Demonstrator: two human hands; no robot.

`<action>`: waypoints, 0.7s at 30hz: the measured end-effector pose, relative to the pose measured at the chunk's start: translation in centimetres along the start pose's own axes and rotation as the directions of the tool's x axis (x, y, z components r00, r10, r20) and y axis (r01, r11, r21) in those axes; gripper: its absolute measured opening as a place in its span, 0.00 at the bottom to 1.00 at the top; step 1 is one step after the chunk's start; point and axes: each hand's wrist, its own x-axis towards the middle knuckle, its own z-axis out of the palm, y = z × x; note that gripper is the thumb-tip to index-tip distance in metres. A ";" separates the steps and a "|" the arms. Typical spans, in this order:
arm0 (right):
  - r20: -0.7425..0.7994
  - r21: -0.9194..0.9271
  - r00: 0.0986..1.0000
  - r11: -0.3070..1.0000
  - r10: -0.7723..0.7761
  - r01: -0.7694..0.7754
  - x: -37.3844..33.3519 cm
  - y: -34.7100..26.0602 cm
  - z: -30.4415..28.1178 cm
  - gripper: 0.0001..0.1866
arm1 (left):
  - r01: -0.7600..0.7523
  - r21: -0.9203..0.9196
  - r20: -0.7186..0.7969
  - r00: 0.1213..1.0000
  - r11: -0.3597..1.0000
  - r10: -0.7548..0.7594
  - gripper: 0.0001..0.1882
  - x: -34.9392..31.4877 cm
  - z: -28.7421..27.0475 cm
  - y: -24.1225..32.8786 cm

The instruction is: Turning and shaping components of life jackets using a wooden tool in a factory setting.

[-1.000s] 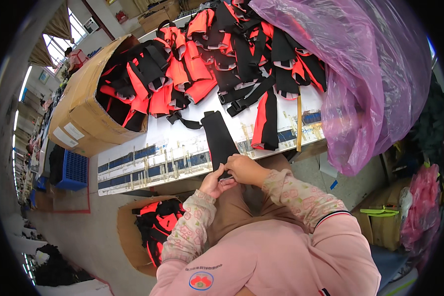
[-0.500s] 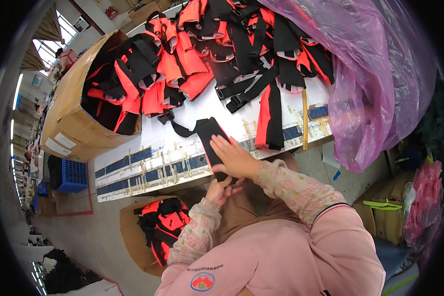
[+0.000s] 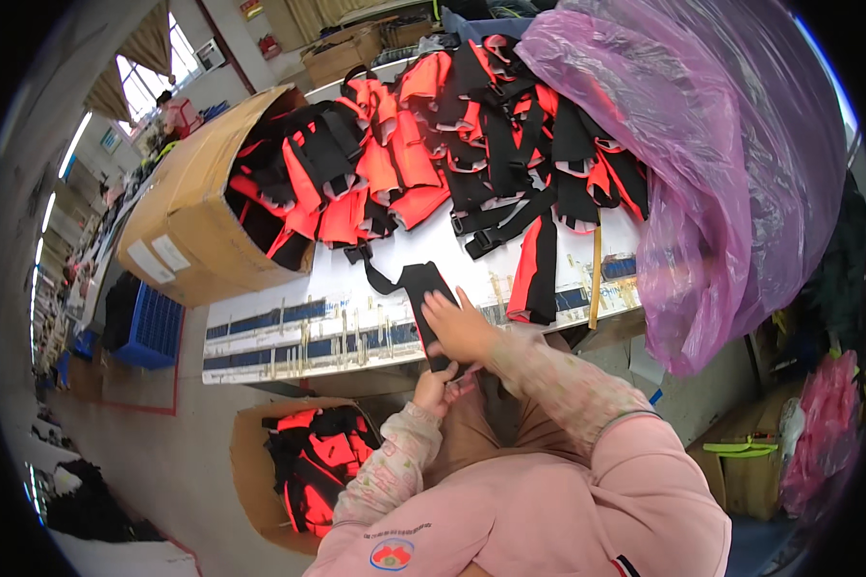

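Note:
A black fabric strap piece (image 3: 420, 281) with an orange-red edge lies near the table's front edge, its narrow webbing and black buckle stretching away to the left. My right hand (image 3: 462, 329) rests flat on it, fingers extended and thumb apart. Just below, my left hand (image 3: 435, 391) pinches the strap's near end, which hangs over the edge. Part of that end is hidden by my hands. To the right lies a separate folded black and orange-red strap piece (image 3: 535, 274), touched by neither hand.
Similar straps form a heap (image 3: 409, 163) across the white table (image 3: 356, 313), spilling from a cardboard box (image 3: 188, 226) at left. A purple plastic bag (image 3: 702, 173) covers the right side. Below stands another carton (image 3: 247, 462) of straps; a blue crate (image 3: 152, 332) sits farther left.
The whole view has shifted, so the table and heap appear lower and farther right. Both hands stay at the same strap piece, which lies much as before.

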 end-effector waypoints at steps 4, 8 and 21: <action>-0.136 -0.143 0.983 0.984 -0.128 0.108 -7.7 -3.1 -1.3 0.24 | 0.058 -0.139 -0.071 0.995 0.989 -0.068 0.08 0.0 0.1 0.6; -0.227 -0.012 0.973 0.999 -0.037 0.035 -7.9 -1.8 -2.0 0.08 | 0.150 -0.124 -0.090 0.983 0.981 -0.162 0.10 -0.8 1.9 0.5; 0.359 0.708 0.795 -0.698 0.489 0.109 -12.9 -3.9 -2.4 0.22 | -0.227 -0.570 0.342 0.809 0.790 0.479 0.33 -2.4 5.3 6.7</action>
